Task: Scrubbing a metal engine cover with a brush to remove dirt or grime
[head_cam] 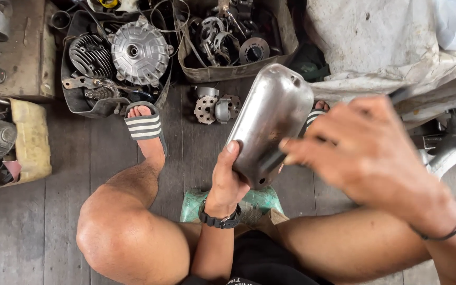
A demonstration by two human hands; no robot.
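1. While the person sits low over a wooden plank floor, the left hand has its grip closed on the lower edge of a grey metal cover, thumb on the near face and fingers hidden behind it.
2. The metal cover is domed and dull, held tilted in the air between the knees, its rounded top pointing away from the person.
3. The right hand is blurred. Its grip is closed around a dark, slim tool; one end shows above the knuckles and the other end meets the cover's right edge. What kind of tool it is cannot be told.
4. A black wristwatch sits on the left wrist; a thin dark band sits on the right wrist.
5. Below the cover, a green stool shows between the thighs.
6. The person's left foot in a striped sandal rests on the floor, well apart from the cover.
7. Just beyond the cover, small gear parts lie on the floor.
8. Farther out, a dark tray holds a finned cylinder and a round ribbed hub; a second bin beside it holds mixed engine parts.
9. At upper right lies a dirty white cloth.
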